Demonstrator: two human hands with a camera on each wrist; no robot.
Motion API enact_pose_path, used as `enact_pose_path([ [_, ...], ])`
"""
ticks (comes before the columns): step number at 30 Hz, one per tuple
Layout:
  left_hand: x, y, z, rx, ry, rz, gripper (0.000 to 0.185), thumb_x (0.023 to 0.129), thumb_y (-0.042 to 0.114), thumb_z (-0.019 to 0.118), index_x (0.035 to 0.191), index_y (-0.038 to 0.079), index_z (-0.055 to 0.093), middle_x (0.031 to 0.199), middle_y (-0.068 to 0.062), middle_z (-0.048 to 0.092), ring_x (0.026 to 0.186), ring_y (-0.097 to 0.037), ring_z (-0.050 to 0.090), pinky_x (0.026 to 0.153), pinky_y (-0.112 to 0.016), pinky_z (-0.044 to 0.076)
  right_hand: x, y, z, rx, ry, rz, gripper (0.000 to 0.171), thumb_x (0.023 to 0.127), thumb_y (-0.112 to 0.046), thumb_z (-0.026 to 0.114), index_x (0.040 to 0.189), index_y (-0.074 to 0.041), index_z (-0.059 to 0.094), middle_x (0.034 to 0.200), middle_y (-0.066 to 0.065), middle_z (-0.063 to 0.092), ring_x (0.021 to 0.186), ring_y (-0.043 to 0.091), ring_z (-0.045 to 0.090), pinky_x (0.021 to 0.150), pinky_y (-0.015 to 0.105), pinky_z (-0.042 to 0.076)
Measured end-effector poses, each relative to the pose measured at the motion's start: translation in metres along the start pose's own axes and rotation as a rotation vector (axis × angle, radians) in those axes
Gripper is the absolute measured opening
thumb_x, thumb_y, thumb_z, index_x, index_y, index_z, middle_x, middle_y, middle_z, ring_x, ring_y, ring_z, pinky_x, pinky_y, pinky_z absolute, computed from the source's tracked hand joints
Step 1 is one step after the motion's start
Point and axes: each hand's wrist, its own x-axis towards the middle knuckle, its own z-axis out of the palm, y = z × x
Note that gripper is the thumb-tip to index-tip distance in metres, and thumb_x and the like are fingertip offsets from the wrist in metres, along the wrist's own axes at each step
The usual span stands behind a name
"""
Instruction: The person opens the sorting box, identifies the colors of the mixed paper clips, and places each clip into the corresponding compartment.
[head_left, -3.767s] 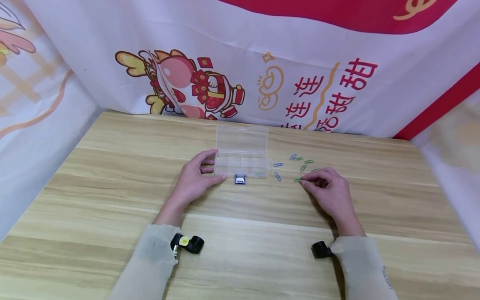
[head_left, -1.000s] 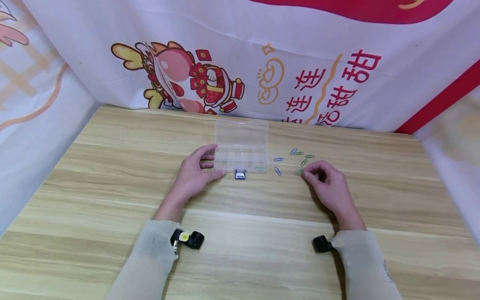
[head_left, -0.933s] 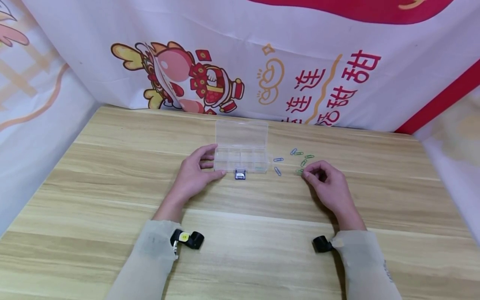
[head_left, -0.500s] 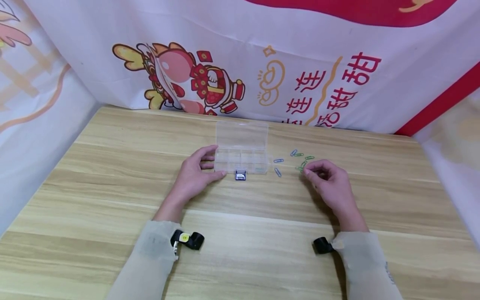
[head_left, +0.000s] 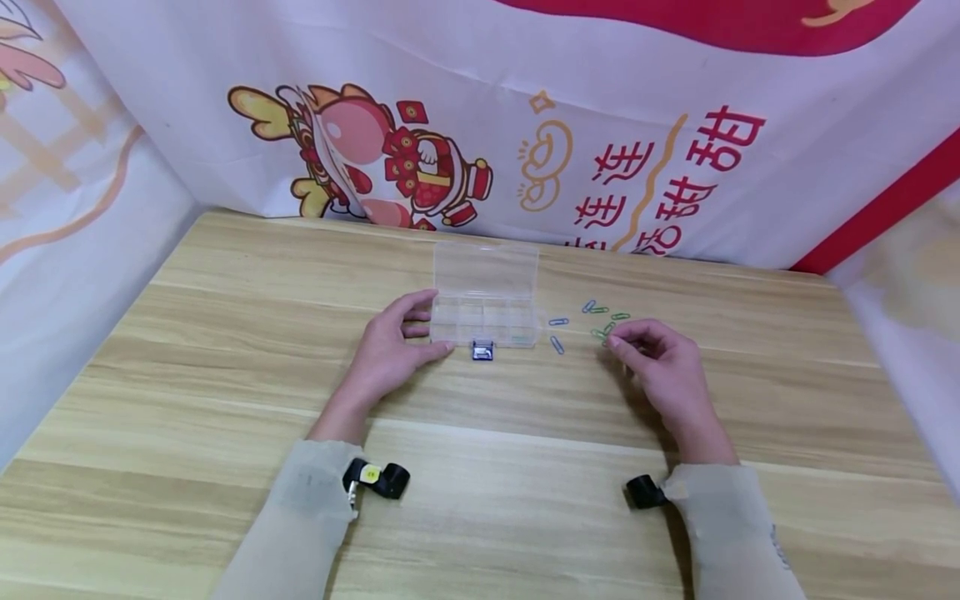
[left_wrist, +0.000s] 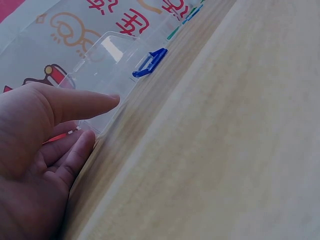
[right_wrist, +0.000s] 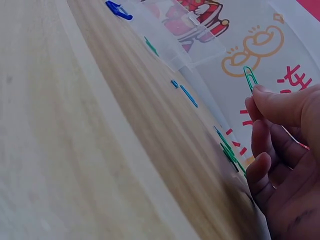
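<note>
A: Wood bench [head_left: 225, 350], pale grain. On it, largest first: clear box [head_left: 484, 321], lid tipped back against the banner [head_left: 615, 125], blue latch [head_left: 482, 352] on the near wall. Scatter of clips [head_left: 596, 310] just right of the box, green and blue, all loose on the bench.

B: Left hand [head_left: 390, 350]?

A: Fingers nearly straight, relaxed. Thumb tip lies along the box's near-left corner, forefinger against its left wall; the left wrist view shows the thumb [left_wrist: 85, 102] touching clear plastic. Bracing, not gripping.

B: Right hand [head_left: 660, 367]?

A: Closed to a narrow pinch. Right wrist view: one green clip [right_wrist: 249, 77] held upright between thumb and forefinger, lifted clear of the bench. Other fingers curled under. More green clips [right_wrist: 227, 147] lie on the bench right beside that hand.

B: Step in hand, by your reading?

A: Judgement only: pick done, carry to the box not begun. The hand sits to the right of the box, with blue clips [head_left: 556, 332] between.

B: What does the next move call for?

A: Likely a short carry left over the right wall, then a release above one compartment. Something green shows low in the right end of the box; whether it is a clip, I cannot tell. The pinch must hold the thin wire without twisting it.
</note>
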Motion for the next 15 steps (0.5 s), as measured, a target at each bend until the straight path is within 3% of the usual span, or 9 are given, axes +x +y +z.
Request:
enact_pose_path([
  [9, 0.0, 0.001, -0.002, 0.006, 0.005, 0.003, 0.08, 0.089, 0.011, 0.088, 0.16, 0.019, 0.052, 0.144, -0.013, 0.062, 0.129, -0.032, 0.065, 0.113, -0.046, 0.056, -0.003, -0.017, 0.019, 0.008, 0.037, 0.01, 0.026, 0.1, -0.033, 0.078, 0.117, -0.013, 0.077, 0.11, -0.008, 0.071, 0.1, 0.014, 0.06, 0.076, 0.02, 0.054],
  [15, 0.001, 0.002, 0.0, 0.008, -0.007, -0.012, 0.079, 0.09, 0.012, 0.087, 0.16, 0.021, 0.051, 0.145, -0.012, 0.062, 0.13, -0.032, 0.065, 0.113, -0.046, 0.056, -0.006, -0.024, 0.037, 0.001, 0.012, -0.02, 0.023, 0.101, -0.029, 0.077, 0.115, -0.01, 0.078, 0.111, 0.001, 0.071, 0.096, 0.017, 0.059, 0.072, 0.021, 0.052],
])
